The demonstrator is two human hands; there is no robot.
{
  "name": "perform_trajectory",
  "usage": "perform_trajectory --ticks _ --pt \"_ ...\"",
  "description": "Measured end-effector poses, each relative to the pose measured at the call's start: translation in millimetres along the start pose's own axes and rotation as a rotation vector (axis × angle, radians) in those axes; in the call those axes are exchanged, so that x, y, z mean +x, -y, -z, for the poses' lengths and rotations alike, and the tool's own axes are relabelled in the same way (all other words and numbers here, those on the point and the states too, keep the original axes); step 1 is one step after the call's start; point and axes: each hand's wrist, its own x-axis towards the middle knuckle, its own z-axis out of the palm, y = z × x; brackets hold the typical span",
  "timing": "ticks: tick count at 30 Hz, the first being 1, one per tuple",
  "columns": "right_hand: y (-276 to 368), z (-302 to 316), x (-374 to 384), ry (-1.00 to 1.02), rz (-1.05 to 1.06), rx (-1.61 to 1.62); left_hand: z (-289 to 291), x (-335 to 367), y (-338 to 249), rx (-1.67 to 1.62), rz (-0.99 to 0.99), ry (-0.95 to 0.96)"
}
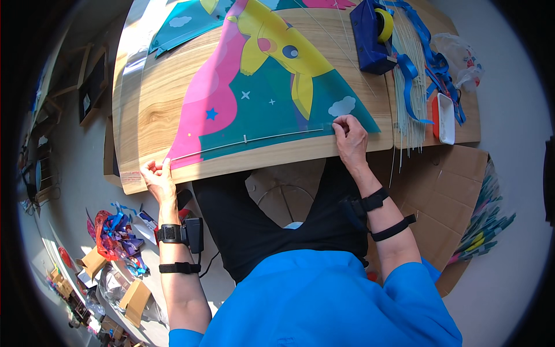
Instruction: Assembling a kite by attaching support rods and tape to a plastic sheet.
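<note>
A triangular kite sail, printed pink, teal and yellow with a cartoon figure, lies on the wooden table before me. Along its near edge runs a thin pale rod with a small white piece at its middle. My left hand pinches the rod's left end at the sail's corner. At the other end, my right hand is closed in a pinch over the sail's near edge, by a small clear strip. What its fingertips hold is too small to make out.
A blue tape dispenser with yellow tape stands at the far right. Beside it are many thin pale rods, blue ribbon and a red-and-white tray. Another sail lies behind. Cardboard leans below the table's right side.
</note>
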Motion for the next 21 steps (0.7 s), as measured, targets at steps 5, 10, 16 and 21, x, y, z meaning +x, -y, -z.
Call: perform_trajectory --ticks 5,10,16,21 --pt "-2.2 -0.2 -0.3 -0.003 -0.012 0.03 0.9 -0.6 -2.3 0.051 -0.029 0.004" --pt "-1.6 0.7 -0.1 -0.005 0.001 0.024 4.5 -3.9 -7.6 0.051 0.004 0.041" --pt "-5.4 0.0 1.1 0.003 0.003 0.007 8.7 -15.5 -27.7 0.15 -0.173 -0.011" --pt "-5.7 -0.6 1.6 0.006 0.014 0.012 2.0 -56.1 -75.7 0.498 -0.595 0.079"
